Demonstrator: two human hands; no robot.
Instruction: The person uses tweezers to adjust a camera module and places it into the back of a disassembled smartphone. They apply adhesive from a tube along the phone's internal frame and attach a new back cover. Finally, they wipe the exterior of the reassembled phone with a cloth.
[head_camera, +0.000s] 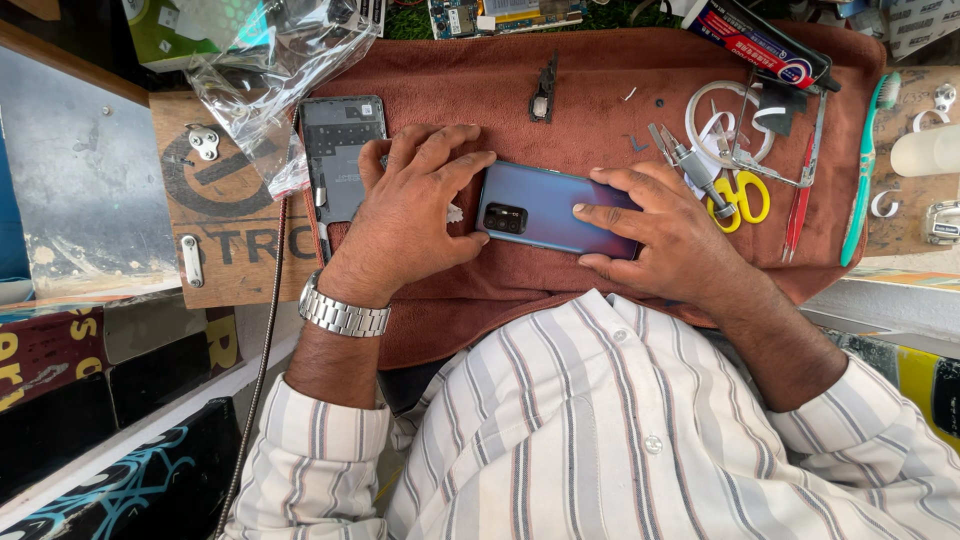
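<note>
One phone, two hands

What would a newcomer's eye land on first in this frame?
First, the blue-purple phone lying back-up at the middle of the rust-brown cloth, with the left hand and right hand pressing on its two ends. Next, the yellow-handled scissors among tools to the right, and a dark phone back cover just left of the left hand.
</note>
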